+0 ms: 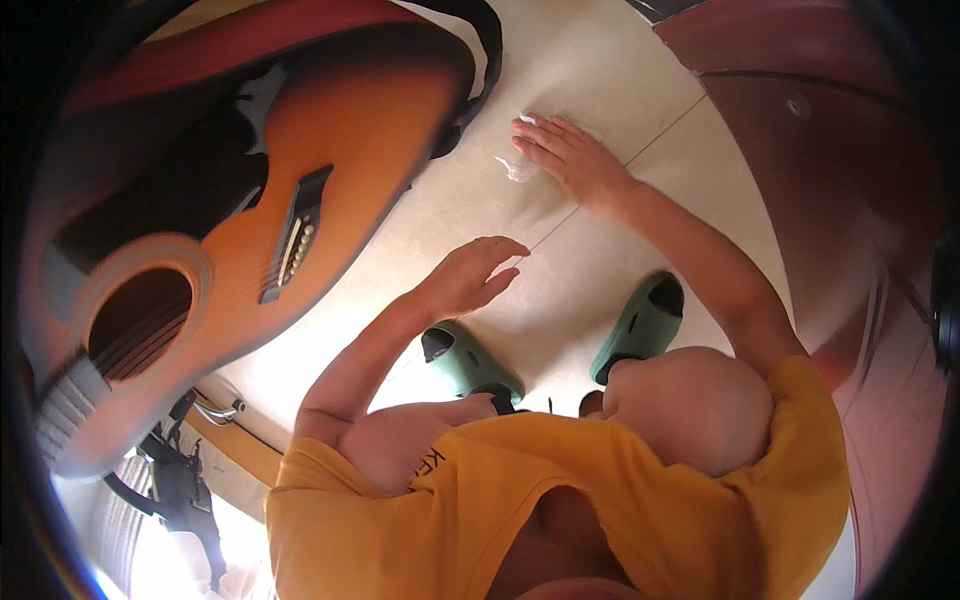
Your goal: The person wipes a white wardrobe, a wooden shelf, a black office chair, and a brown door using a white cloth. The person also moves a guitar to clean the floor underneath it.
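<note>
My right hand (574, 161) lies nearly flat over a crumpled white tissue (519, 169) on the pale tiled floor (570, 225). Bits of the tissue stick out past the fingers, and the rest is hidden under the palm. Nearer to me, my left hand (476, 274) hangs above the floor with thumb and fingers apart and nothing between them. I am crouching, and a green clog (471, 360) is on one foot and a matching green clog (637, 322) on the other.
An acoustic guitar (360, 127) with an orange body and dark pickguard fills the left side, close to my left arm. A dark red glossy surface (810, 187) curves along the right. A black strap (489, 45) and, lower left, a black bag-like item (176, 472) are visible.
</note>
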